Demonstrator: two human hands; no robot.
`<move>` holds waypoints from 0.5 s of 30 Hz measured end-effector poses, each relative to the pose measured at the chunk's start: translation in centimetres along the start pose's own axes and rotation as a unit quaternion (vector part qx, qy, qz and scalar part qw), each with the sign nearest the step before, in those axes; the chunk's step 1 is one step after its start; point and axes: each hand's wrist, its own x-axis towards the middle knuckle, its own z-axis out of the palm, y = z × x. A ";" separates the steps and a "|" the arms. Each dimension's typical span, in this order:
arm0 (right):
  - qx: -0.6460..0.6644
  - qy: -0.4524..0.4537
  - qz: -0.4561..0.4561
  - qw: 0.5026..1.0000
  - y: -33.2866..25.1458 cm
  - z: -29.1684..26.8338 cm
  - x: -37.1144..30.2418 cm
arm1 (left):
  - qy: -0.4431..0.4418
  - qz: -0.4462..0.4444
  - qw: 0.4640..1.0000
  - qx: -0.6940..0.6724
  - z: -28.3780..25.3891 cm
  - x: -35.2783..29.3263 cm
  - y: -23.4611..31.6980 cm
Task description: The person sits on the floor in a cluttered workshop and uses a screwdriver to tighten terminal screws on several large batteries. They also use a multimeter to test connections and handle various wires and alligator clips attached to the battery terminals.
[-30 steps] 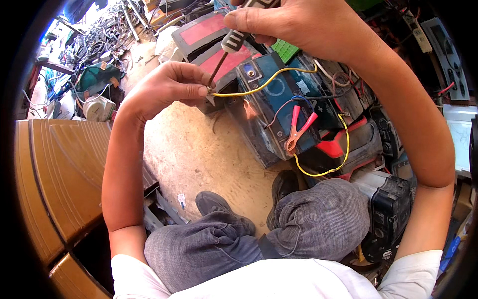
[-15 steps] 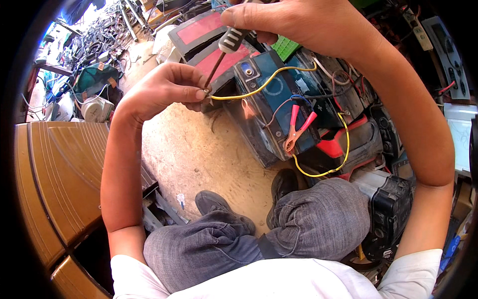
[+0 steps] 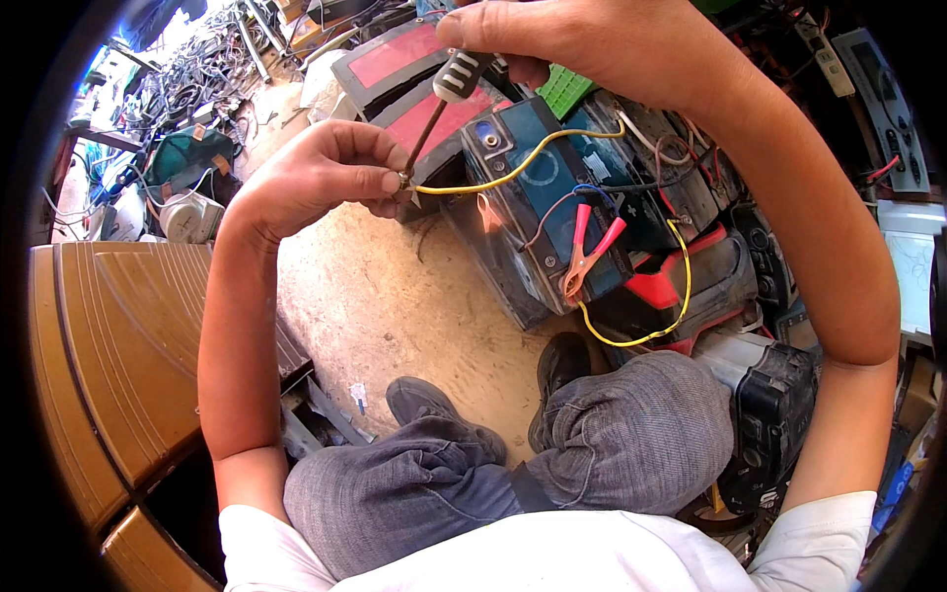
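Note:
My right hand (image 3: 562, 35) is closed round the dark and white handle of a screwdriver (image 3: 459, 77). Its shaft slants down to the left, and the tip meets a small metal terminal (image 3: 404, 182) pinched between my left hand's (image 3: 330, 173) thumb and fingers. A yellow wire (image 3: 483, 187) runs from that terminal across the top of a dark blue battery (image 3: 538, 173). On the battery's near edge a red-handled alligator clip (image 3: 584, 259) grips one post. Another yellow wire (image 3: 688, 286) loops from this clip back to the right.
Red-and-grey boxes (image 3: 395, 64) stand behind the battery, with a green plastic piece (image 3: 564, 91) near it. A brown ridged panel (image 3: 128, 345) stands at left. Tangled cables (image 3: 187, 94) cover the far-left floor. A black case (image 3: 774, 405) sits beside my right knee.
Both hands stay almost in place. The screwdriver's handle has turned slightly in my right hand, with its tip still at the terminal.

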 end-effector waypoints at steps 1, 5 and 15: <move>0.002 -0.004 0.002 1.000 -0.2 -0.1 -0.2 | -0.008 0.004 1.000 -0.012 0.1 0.0 -0.1; 0.022 0.002 0.001 1.000 -0.6 -0.1 -0.1 | -0.024 0.017 0.999 -0.022 0.2 -0.1 -0.1; 0.075 -0.031 -0.083 0.993 1.8 -0.1 0.9 | -0.046 0.013 0.999 -0.019 0.3 -0.2 -0.2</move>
